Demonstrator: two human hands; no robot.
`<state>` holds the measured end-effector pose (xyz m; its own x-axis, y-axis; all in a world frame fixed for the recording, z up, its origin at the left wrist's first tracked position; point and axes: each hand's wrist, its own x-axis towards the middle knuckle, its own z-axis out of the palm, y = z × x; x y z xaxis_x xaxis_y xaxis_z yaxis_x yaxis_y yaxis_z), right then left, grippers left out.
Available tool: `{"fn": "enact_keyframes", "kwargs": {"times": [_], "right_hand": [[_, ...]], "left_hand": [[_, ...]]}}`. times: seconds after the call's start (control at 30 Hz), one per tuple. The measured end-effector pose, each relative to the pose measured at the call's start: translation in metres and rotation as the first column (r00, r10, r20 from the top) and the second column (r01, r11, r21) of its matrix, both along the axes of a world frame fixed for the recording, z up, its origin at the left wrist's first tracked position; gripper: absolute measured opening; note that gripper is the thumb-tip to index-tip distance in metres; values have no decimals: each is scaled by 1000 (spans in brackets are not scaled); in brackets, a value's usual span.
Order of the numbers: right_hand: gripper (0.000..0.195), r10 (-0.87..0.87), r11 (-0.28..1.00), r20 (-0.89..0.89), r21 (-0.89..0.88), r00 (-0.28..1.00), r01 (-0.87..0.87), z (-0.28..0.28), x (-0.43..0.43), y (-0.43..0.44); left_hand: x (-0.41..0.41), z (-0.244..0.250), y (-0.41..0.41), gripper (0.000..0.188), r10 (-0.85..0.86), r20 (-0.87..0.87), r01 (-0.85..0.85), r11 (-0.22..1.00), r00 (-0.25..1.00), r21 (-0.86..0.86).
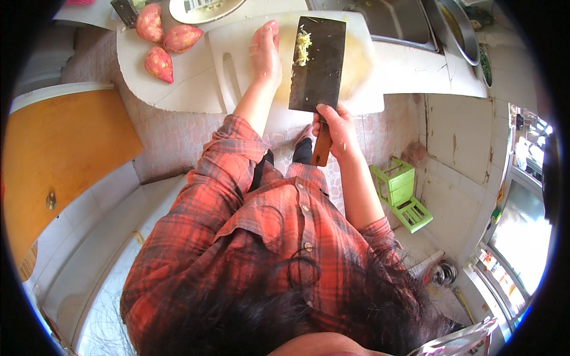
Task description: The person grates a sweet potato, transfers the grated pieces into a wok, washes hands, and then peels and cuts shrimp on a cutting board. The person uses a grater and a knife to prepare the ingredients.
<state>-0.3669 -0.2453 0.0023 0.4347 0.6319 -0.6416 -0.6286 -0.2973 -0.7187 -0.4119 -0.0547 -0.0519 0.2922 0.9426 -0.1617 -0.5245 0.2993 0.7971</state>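
My right hand (336, 129) grips the wooden handle of a cleaver (327, 66), whose broad dark blade lies flat to the view over a white cutting board (369, 75). Small pale yellow-green chopped bits (303, 46) cling near the blade's left edge, and a few specks dot my right hand and wrist. Left of the blade, my left hand (267, 53) is held edge-on above the board, thumb side towards me. Whether it holds anything cannot be told. Behind the blade, part of the board is hidden.
Three red-skinned tubers, likely sweet potatoes (158, 63), lie on the counter at the left. A pale plate (207, 20) stands behind the board. At the back right are a metal sink (401, 22) and a metal basin (470, 49). A green plastic stool (401, 187) is on the floor.
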Motion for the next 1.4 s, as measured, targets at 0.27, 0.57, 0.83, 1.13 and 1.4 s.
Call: {"fn": "enact_keyframes", "kwargs": {"times": [0.27,0.57,0.83,1.13,1.4], "right_hand": [[13,244,957,442,-252,863,-142,69,33,22],[14,388,881,450,-439,805,-179,110,48,10],[19,417,851,440,-498,795,-170,116,55,-6],[15,440,841,431,-506,788,-193,111,61,-13],[15,396,872,406,-447,823,-199,111,63,-11]], "left_hand": [[42,10,-18,108,-138,-172,196,898,975,394],[75,7,-14,92,-62,-148,90,978,987,188],[86,8,-11,40,-123,143,138,985,982,-101],[76,1,-11,34,-211,361,339,876,908,-342],[76,-4,-20,33,-236,104,251,953,966,-169]]}}
